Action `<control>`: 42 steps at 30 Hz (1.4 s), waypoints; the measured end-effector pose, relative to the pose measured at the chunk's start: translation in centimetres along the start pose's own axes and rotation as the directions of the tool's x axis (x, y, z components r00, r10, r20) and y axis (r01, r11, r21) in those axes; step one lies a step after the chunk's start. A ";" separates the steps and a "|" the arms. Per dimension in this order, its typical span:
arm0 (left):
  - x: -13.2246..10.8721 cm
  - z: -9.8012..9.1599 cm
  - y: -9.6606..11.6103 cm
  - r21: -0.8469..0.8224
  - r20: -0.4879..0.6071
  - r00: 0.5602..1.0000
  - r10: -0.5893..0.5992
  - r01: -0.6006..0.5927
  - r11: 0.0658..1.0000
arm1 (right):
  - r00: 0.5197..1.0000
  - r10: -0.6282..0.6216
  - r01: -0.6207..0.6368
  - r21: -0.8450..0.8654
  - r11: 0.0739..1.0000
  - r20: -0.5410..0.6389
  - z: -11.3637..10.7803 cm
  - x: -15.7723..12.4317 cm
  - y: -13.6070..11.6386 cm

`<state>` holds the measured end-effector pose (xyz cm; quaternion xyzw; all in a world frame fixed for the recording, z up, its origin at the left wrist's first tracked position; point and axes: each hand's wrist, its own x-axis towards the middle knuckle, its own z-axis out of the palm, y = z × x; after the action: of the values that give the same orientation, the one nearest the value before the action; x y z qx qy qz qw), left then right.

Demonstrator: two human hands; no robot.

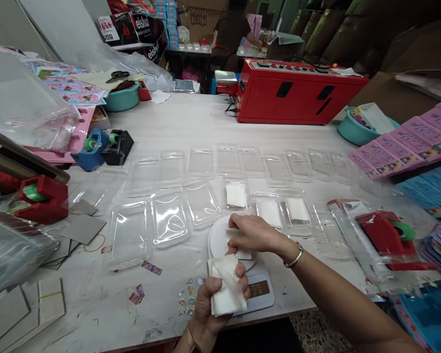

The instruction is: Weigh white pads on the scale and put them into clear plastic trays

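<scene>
My left hand [209, 299] is wrapped round a stack of white paper sheets [226, 289] near the table's front edge. Just above it, my right hand [252, 233] has its fingers closed on a few white sheets [244, 254] over the round plate of a white digital scale [216, 238]. The scale's display [259, 288] shows partly beside the stack. Behind my right hand, clear plastic trays hold white paper stacks, one in the middle [236, 195] and two to the right [269, 212]. More clear trays [169, 215] lie to the left, with nothing seen in them.
Tape dispensers stand at left [40, 198] and right [384, 235]. Grey cards [83, 228] and small stickers [187, 299] lie at the front left. A red machine [297, 93] stands at the back. Pink boxes [407, 137] line the right edge. A person [233, 29] sits beyond.
</scene>
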<state>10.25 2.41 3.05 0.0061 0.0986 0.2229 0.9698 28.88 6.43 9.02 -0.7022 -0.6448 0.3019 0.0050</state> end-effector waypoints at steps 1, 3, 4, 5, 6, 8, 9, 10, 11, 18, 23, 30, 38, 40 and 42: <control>0.1 0.0 0.0 0.007 0.003 1.000 0.003 -0.003 1.000 | 1.000 0.008 -0.008 0.014 1.000 0.022 -0.1 0.0 0.0; 0.2 -0.2 -0.2 0.023 0.009 1.000 0.003 -0.004 1.000 | 0.998 0.008 -0.010 0.029 1.000 0.055 -0.2 0.0 0.0; 0.3 -0.2 -0.2 0.033 0.016 1.000 0.000 -0.001 0.999 | 0.998 -0.001 -0.001 0.033 0.999 0.069 -0.2 -0.1 0.0; 0.4 -0.4 -0.3 0.040 0.024 1.000 -0.005 0.004 0.999 | 0.997 -0.013 0.011 0.032 0.999 0.080 -0.1 -0.1 -0.1; 0.4 -0.5 -0.4 0.044 0.028 1.000 -0.009 0.007 0.999 | 0.996 -0.030 0.028 0.023 0.999 0.085 -0.1 -0.2 -0.1; 0.4 -0.9 -0.6 0.046 0.022 1.000 -0.003 0.002 0.999 | 0.995 -0.058 0.060 -0.014 0.998 0.085 0.0 -0.4 -0.1; 0.2 -1.1 -0.6 0.045 0.025 1.000 0.000 -0.001 0.999 | 0.994 -0.070 0.073 -0.033 0.997 0.087 -0.1 -0.4 -0.1; 0.0 -1.2 -0.6 0.047 0.038 0.999 -0.001 -0.001 0.999 | 0.992 -0.082 0.086 -0.042 0.995 0.092 -0.3 -0.4 -0.1; -0.4 -1.3 -0.5 0.053 0.064 0.998 -0.007 0.004 0.999 | 0.990 -0.096 0.101 -0.037 0.994 0.105 -0.7 -0.1 0.0; -1.9 0.9 4.0 0.045 0.219 0.969 0.118 -0.131 0.990 | 0.920 -0.266 0.245 0.107 0.964 0.288 -6.5 7.7 -1.1; 0.4 2.6 8.5 -0.017 0.024 0.968 0.252 -0.251 0.968 | 0.908 -0.264 0.302 -0.070 0.951 0.326 -7.3 14.7 -3.7; 4.3 3.1 10.8 -0.104 -0.185 0.956 0.227 -0.249 0.963 | 0.926 -0.235 0.312 -0.248 0.917 0.295 -5.0 16.1 -5.1; 5.6 2.2 10.5 -0.075 -0.284 0.933 0.222 -0.252 0.965 | 0.950 -0.298 0.312 -0.248 0.917 0.092 -4.7 15.0 -4.1; 5.4 2.2 10.3 -0.046 -0.261 0.937 0.232 -0.252 0.967 | 0.954 -0.300 0.294 -0.209 0.933 0.002 -5.7 13.9 -3.6; 4.9 2.4 10.0 -0.017 -0.226 0.944 0.240 -0.250 0.968 | 0.953 -0.287 0.267 -0.176 0.948 -0.101 -6.6 11.8 -3.1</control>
<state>10.72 13.63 5.04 -0.0287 0.1998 0.3430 0.9174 28.77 20.25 10.72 -0.6204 -0.7576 0.2005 0.0315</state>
